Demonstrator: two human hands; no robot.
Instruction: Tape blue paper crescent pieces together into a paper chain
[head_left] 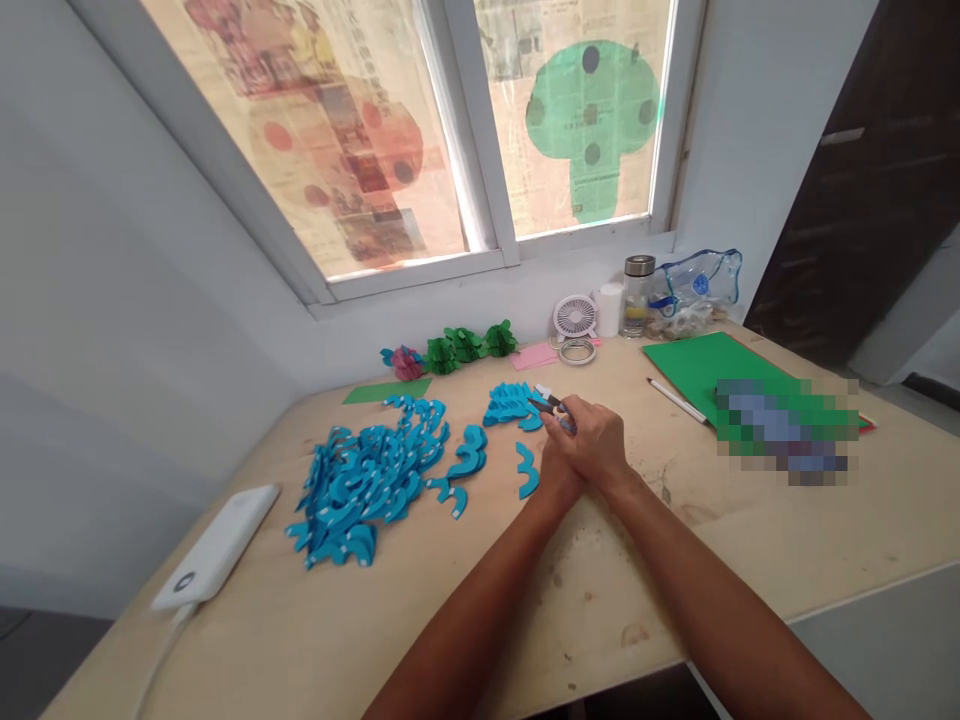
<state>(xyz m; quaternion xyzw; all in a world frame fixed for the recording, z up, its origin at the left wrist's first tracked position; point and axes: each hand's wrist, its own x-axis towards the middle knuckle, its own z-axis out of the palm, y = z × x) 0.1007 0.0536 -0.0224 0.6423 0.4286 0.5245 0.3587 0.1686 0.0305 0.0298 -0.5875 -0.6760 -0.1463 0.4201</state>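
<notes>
My right hand is closed around a slim, dark, pointed tool; whether it is scissors or a blade I cannot make out. My left hand lies beneath the right one, wrists crossed close together, and most of its fingers are hidden. Just left of the tool's tip is a row of blue scalloped paper pieces. A single blue scalloped strip rests on the table left of my left hand. Farther left, a small stack of blue pieces sits beside a large heap of them, many bearing small white patches.
Green and pink folded-paper shapes line the wall. A small fan, tape roll, glass bottle and clear bag stand at the back. Right are a white pen and green sheets; left, a white power bank.
</notes>
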